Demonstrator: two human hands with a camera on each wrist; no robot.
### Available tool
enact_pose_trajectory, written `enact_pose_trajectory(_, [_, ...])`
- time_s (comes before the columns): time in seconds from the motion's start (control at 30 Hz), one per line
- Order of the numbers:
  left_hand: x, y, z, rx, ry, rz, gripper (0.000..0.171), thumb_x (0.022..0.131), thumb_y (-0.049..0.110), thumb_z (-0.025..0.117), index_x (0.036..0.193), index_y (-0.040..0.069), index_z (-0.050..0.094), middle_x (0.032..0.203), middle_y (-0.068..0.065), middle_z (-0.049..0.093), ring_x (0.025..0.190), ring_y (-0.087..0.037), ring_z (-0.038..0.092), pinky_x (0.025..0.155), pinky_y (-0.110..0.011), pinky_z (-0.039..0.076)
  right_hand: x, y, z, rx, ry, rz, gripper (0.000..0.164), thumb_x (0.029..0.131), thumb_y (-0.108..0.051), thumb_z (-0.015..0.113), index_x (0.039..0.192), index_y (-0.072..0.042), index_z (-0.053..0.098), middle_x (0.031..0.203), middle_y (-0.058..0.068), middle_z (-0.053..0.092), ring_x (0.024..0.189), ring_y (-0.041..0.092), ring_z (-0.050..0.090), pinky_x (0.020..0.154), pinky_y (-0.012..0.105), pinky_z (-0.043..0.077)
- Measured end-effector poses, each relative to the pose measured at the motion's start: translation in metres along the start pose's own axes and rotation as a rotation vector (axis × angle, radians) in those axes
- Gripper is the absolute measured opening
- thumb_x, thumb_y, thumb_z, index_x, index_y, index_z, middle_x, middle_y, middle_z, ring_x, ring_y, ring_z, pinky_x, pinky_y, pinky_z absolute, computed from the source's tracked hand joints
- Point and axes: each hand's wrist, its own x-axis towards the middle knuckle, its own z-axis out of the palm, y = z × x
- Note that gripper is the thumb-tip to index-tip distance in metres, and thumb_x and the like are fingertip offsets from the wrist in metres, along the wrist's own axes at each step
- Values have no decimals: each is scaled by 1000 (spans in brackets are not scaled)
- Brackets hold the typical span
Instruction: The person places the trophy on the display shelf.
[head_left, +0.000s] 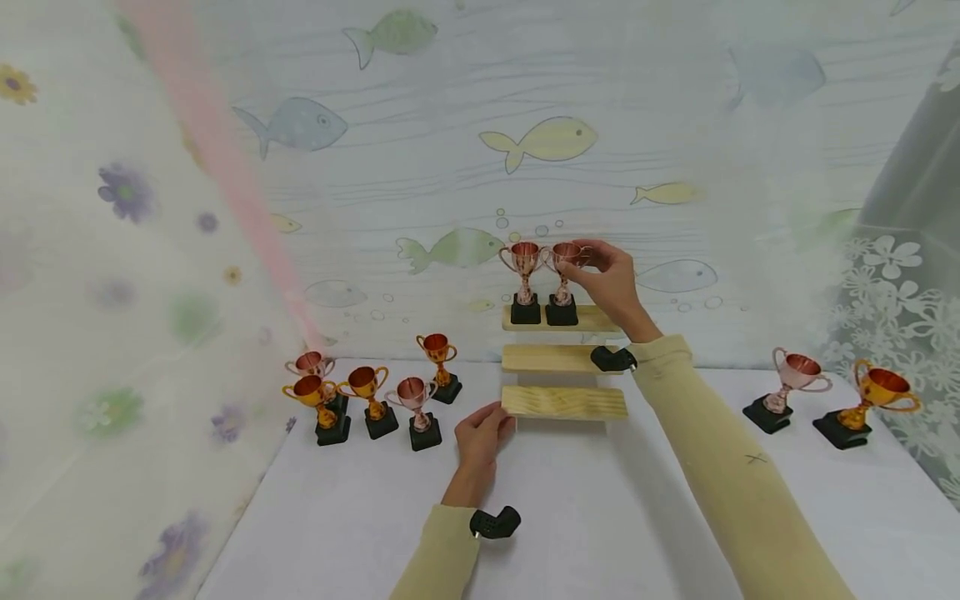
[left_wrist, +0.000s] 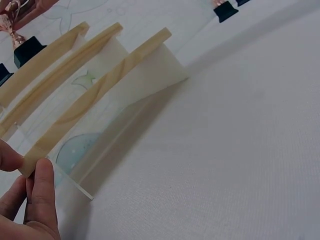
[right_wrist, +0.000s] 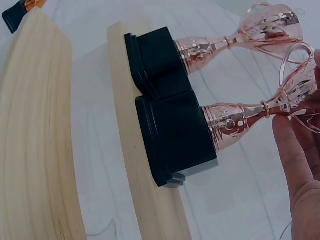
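My right hand (head_left: pixel 613 285) pinches a rose-gold trophy cup (head_left: pixel 562 293) by its bowl and handle. Its black base (right_wrist: pixel 175 135) is on the top board (right_wrist: pixel 131 125) of a three-tier wooden display stand (head_left: pixel 562 403), upright in the head view. Close against its left side stands a second rose-gold trophy (head_left: pixel 526 287), their bases side by side. Lower down, my left hand (head_left: pixel 480 440) grips the left end of the bottom board (left_wrist: pixel 95 97), thumb on top and fingers underneath in the left wrist view.
Left of the stand are several trophies on the white table (head_left: pixel 570 517), among them a gold one (head_left: pixel 365 383) and a rose-gold one (head_left: pixel 412 396). To the right stand another rose-gold trophy (head_left: pixel 797 375) and a gold trophy (head_left: pixel 881 390). A fish-patterned curtain (head_left: pixel 420 183) hangs behind.
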Motion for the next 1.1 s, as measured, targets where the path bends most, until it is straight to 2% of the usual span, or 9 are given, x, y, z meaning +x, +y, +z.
enact_pose_trajectory(0.27, [1, -1, 2, -6, -8, 7, 29, 95, 5, 67, 122, -5, 68, 118, -21, 67, 92, -16, 70, 89, -30, 61, 2, 26, -8, -17, 24, 62, 53, 90, -13, 78, 138, -3, 59, 120, 7, 64, 101, 6, 64, 85, 20, 56])
enact_pose_trajectory(0.4, [0, -1, 2, -14, -8, 18, 29, 95, 4, 67, 122, -7, 67, 118, -22, 67, 92, -17, 70, 88, -30, 61, -7, 24, -15, -40, 19, 94, 60, 90, -16, 78, 144, -7, 53, 131, 14, 59, 112, 20, 66, 87, 22, 57])
enact_pose_trajectory(0.53, [-1, 0, 2, -21, -8, 29, 29, 95, 3, 66, 122, -8, 67, 117, -22, 67, 92, -17, 69, 89, -31, 61, -16, 21, -25, -81, 10, 98, 66, 90, -16, 77, 149, -7, 48, 138, 20, 54, 123, 35, 61, 87, 22, 57])
enact_pose_trajectory(0.63, [0, -1, 1, -29, -10, 36, 30, 95, 3, 66, 122, -8, 67, 116, -21, 67, 91, -16, 69, 88, -30, 61, -23, 18, -36, -102, 12, 87, 69, 91, -13, 77, 151, -6, 44, 141, 22, 52, 129, 38, 56, 97, 30, 56])
enact_pose_trajectory(0.73, [1, -3, 1, -39, -17, 43, 30, 94, 3, 67, 122, -10, 66, 113, -20, 68, 89, -15, 69, 86, -29, 61, -30, 11, -50, -116, 14, 61, 70, 91, -8, 75, 152, -2, 41, 142, 25, 49, 133, 40, 51, 109, 46, 49])
enact_pose_trajectory(0.8, [2, -4, 1, -38, -19, 49, 30, 94, 3, 67, 121, -10, 66, 112, -20, 68, 88, -15, 70, 86, -29, 61, -37, 3, -59, -119, 20, 46, 70, 91, -5, 73, 152, 0, 40, 141, 26, 48, 133, 40, 49, 113, 54, 43])
enact_pose_trajectory(0.9, [2, -4, 1, -40, -15, 48, 30, 95, 3, 66, 122, -11, 65, 112, -20, 68, 89, -15, 70, 87, -30, 61, -50, -16, -72, -168, 30, 9, 67, 90, 0, 72, 149, 6, 41, 137, 27, 50, 130, 35, 49, 115, 57, 39])
enact_pose_trajectory(1.0, [1, -3, 2, -35, -11, 44, 30, 95, 4, 66, 122, -10, 65, 115, -20, 67, 91, -15, 69, 88, -30, 61, -65, -26, -88, -248, 40, -41, 65, 89, 0, 73, 146, 7, 44, 134, 22, 53, 125, 16, 52, 117, 50, 39])
enact_pose_trajectory(1.1, [-1, -2, 2, -27, -7, 40, 30, 96, 5, 66, 123, -9, 66, 117, -21, 66, 92, -15, 69, 90, -30, 60, -76, -19, -109, -339, 56, -67, 66, 87, -1, 76, 146, 2, 47, 136, 16, 56, 124, 10, 52, 117, 38, 40])
